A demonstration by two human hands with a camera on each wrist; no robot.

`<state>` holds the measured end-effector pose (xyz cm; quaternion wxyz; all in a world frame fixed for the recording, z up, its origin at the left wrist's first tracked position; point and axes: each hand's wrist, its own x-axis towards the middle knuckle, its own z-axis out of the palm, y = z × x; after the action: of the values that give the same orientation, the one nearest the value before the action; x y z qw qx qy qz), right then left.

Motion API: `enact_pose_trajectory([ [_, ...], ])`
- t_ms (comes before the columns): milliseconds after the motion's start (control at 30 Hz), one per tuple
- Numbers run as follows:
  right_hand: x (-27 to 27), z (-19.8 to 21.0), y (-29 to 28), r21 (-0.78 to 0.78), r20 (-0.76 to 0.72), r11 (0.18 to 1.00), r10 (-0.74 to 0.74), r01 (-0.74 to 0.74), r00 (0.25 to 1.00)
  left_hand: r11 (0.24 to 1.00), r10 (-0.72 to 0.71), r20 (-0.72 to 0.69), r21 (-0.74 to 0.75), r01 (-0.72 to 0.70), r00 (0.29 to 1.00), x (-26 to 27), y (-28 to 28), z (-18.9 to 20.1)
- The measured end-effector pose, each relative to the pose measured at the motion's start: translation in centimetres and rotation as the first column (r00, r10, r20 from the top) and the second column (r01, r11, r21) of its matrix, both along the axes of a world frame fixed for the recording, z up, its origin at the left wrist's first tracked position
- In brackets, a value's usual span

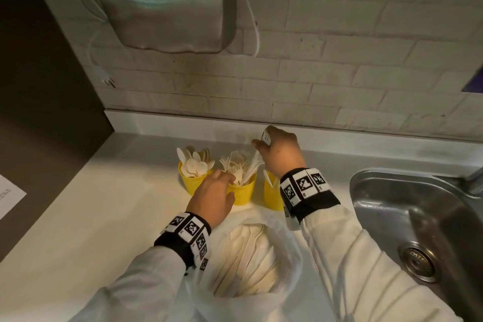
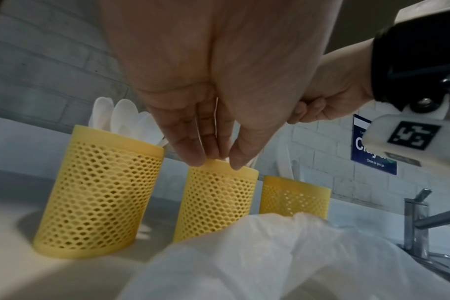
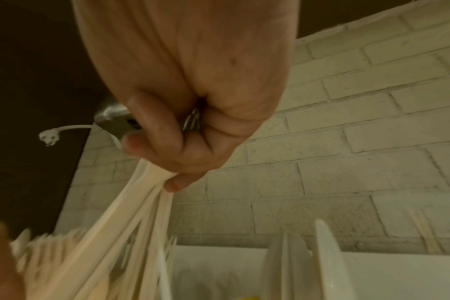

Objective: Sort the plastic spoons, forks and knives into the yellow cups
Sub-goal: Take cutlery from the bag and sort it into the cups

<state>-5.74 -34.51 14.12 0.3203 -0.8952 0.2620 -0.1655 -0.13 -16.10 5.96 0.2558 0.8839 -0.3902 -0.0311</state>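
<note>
Right hand gripping forks, plastic bag fronting cups, sink beside

Yellow honeycomb-mesh cups, white plastic cutlery, black-and-white checker-marked wristbands

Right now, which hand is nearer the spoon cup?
Left. The left hand sits at the middle cup, fingertips on its rim, right beside the spoon cup. The right hand grips a cutlery bundle beyond the middle cup, nearer the right cup.

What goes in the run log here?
left hand: steadies middle cup | right hand: grips forks above it | bag: unsorted
</note>
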Motion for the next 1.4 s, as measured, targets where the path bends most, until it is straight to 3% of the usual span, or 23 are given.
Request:
enact_pose_trajectory([
  [133, 0.6, -0.4, 1.6, -0.035, -0.101, 0.998, 0.041, -0.045, 0.994, 0.999, -0.027, 0.031, 0.026, 0.026, 0.999, 0.1, -0.1, -0.1],
  [267, 1.9, -1.6, 3.1, -0.18, -0.159, 0.981, 0.047, -0.076, 0.986, 1.0, -0.011, 0.02, 0.018, 0.011, 1.0, 0.3, -0.3, -0.1],
  [400, 2.3, -2.0, 4.7, -0.449, -0.269, 0.874, 0.067, -0.187, 0.961, 1.0, 0.02, 0.012, 0.002, -0.02, 1.0, 0.4, -0.6, 0.0],
  [467, 2.2, -2.0, 5.1, -0.506, -0.296, 0.838, 0.053, -0.204, 0.954, 1.0, 0.026, 0.022, -0.01, -0.026, 0.999, 0.4, -0.7, 0.0],
  [667, 2.1, -2.7, 5.1, -0.509, -0.353, 0.825, 0.06, -0.245, 0.934, 0.999, 0.035, 0.014, -0.03, -0.035, 0.999, 0.4, -0.3, -0.1],
  [833, 1.5, -4.0, 5.3, -0.463, -0.52, 0.842, -0.005, -0.277, 0.854, 0.999, 0.049, 0.018, -0.019, -0.048, 0.999, 0.3, -0.5, 0.3],
  [1000, 1.7, -2.9, 5.0, -0.478, -0.442, 0.835, 0.038, -0.272, 0.896, 0.998, 0.046, 0.01, -0.041, -0.045, 0.999, 0.3, -0.4, 0.4],
  [1200, 1.6, -3.0, 4.4, -0.457, -0.589, 0.825, -0.002, -0.332, 0.808, 0.996, 0.07, 0.0, -0.047, -0.07, 0.998, 0.5, -0.2, 0.5],
  [1400, -0.3, 2.8, 4.9, -0.363, -0.435, 0.907, 0.037, -0.212, 0.9, 0.992, 0.117, 0.011, -0.053, -0.116, 0.993, -1.3, 0.7, 3.2],
])
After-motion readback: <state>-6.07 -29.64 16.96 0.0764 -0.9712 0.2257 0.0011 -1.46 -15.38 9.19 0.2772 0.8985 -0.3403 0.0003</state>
